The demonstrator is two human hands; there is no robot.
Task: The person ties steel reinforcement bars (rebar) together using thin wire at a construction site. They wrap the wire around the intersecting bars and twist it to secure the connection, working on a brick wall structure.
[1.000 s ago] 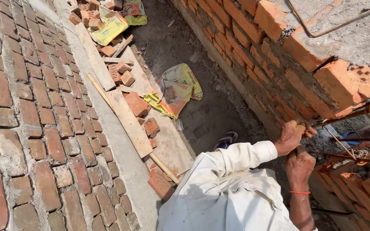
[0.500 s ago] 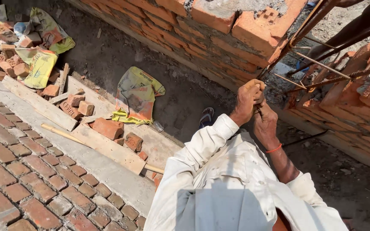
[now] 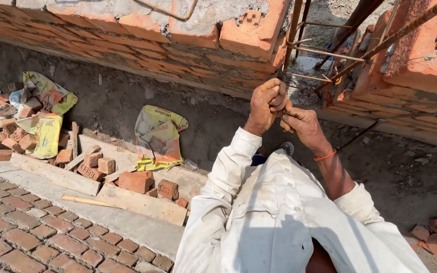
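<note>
Both hands are up in front of the person, touching each other, at the thin rusty steel bars (image 3: 324, 53) in the gap of the orange brick wall (image 3: 178, 45). The left hand (image 3: 266, 105) is curled tight and sits a bit nearer the bars, which run sideways just above the fists. The right hand (image 3: 302, 124) pinches something too small to tell.

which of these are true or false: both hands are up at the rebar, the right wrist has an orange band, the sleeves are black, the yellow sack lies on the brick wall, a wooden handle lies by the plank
1. Both hands are at the rebar. True: the left hand and right hand meet at its thin ties.
2. The right wrist wears an orange band. True.
3. The sleeves are black. False: they are white.
4. The yellow sack lies on the brick wall. False: it lies on the ground below the wall.
5. A wooden handle lies by the plank. True.
</note>
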